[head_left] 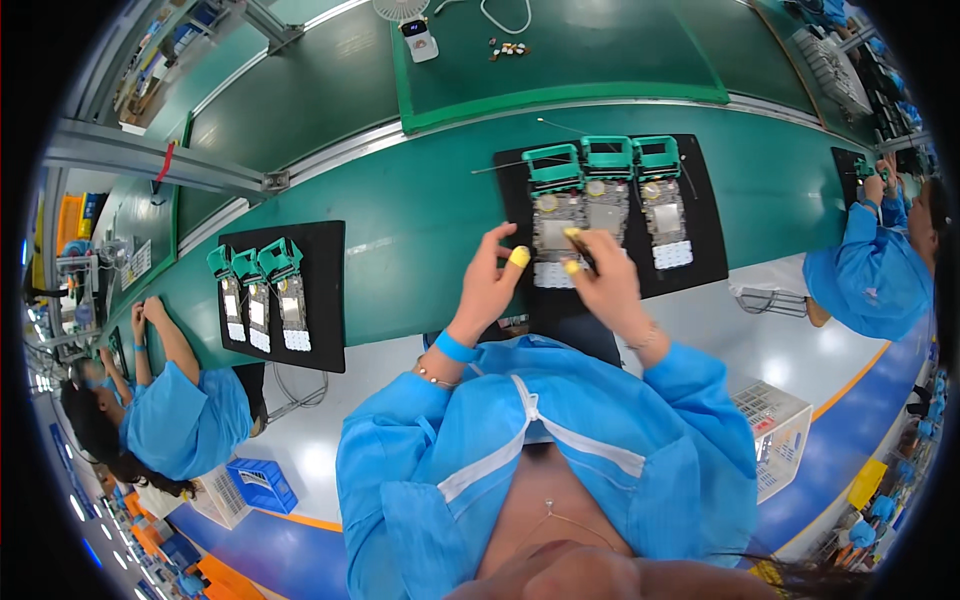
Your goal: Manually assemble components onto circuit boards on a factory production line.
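Note:
Three circuit boards lie side by side on a black mat: a left board (556,232), a middle board (606,208) and a right board (664,222). Each has a green plastic frame (607,153) at its far end and a white keypad-like part at its near end. My right hand (610,285) is over the left and middle boards, closed on a dark slim tool (583,245) whose kind is mostly hidden by the fingers. Yellow finger covers are on its pinching fingers. My left hand (488,285), with a yellow cover on the thumb, hovers empty beside the left board, fingers apart.
Another black mat (325,270) with similar boards lies on the green bench to the left. A small white fan (418,40) stands at the back, near small loose parts (508,48). Co-workers sit at both sides. A thin wire (560,126) lies behind the frames.

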### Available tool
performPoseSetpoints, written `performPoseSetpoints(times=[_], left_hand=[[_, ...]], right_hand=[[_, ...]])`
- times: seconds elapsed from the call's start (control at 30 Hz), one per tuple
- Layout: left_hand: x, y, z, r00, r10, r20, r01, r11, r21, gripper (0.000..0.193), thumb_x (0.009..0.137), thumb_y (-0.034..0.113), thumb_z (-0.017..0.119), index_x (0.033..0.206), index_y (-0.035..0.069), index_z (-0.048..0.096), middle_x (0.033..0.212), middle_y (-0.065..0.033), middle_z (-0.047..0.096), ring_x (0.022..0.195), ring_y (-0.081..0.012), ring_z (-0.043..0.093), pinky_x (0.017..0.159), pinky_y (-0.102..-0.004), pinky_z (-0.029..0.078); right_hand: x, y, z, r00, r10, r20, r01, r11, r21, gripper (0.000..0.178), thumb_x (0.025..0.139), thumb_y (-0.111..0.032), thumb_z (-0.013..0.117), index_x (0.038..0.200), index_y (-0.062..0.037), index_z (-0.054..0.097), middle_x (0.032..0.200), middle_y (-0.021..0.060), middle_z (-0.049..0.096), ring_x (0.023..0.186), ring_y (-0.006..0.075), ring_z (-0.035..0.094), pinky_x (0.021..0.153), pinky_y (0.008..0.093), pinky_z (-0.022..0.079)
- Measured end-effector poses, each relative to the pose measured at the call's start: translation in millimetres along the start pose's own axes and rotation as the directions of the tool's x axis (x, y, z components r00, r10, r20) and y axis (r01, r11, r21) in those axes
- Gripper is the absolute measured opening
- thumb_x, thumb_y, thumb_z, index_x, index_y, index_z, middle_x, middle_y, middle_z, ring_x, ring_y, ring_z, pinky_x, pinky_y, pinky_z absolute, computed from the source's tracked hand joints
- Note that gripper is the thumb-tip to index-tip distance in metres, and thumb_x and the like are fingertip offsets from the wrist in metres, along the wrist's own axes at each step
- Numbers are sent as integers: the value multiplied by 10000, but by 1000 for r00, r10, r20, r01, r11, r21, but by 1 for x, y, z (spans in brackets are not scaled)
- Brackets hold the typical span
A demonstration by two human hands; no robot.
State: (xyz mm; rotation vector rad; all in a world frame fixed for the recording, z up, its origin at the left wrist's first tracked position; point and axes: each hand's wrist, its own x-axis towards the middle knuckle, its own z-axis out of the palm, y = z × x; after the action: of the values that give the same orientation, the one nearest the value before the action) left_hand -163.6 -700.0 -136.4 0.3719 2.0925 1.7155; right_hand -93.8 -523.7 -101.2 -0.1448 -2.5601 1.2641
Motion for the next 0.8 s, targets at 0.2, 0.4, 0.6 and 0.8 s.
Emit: performPoseSetpoints(times=[0.2,0.4,0.6,0.8], left_hand=[[-4,-24,-54,967,232,-102,-109,744,659,483,777,70,613,1238,60,466,1173,-188,523,1039,-338,532,839,-407,465],[-50,-71,-191,957,232,-175,153,108,982,467,671,63,635,1131,89,556,1133,-161,489,1008,-348,498,777,-415,460],[-73,-141,-272,978,158,-137,144,-36,989,499,706,-22,574,1179,123,504,1167,-160,449,980,-353,516,662,-396,528],[-84,-196,-330,991,127,-35,48,-100,994,445,684,1,603,1108,97,506,1141,-181,436,954,-363,515,596,-383,532]], right_hand=[[20,19,80,985,-144,93,169,903,-394,497,762,-252,683,1199,-81,518,1191,84,517,722,244,645,546,332,524],[22,34,106,986,-166,28,158,856,-492,434,730,-135,649,1146,-82,540,1231,90,503,700,210,645,546,318,513],[26,83,131,971,-191,-147,81,833,-547,323,733,-87,621,1052,-108,577,1122,54,573,777,244,639,567,336,527],[37,136,126,944,-305,-127,152,743,-652,253,739,-87,629,989,-117,607,1121,35,616,804,239,648,609,328,538]])
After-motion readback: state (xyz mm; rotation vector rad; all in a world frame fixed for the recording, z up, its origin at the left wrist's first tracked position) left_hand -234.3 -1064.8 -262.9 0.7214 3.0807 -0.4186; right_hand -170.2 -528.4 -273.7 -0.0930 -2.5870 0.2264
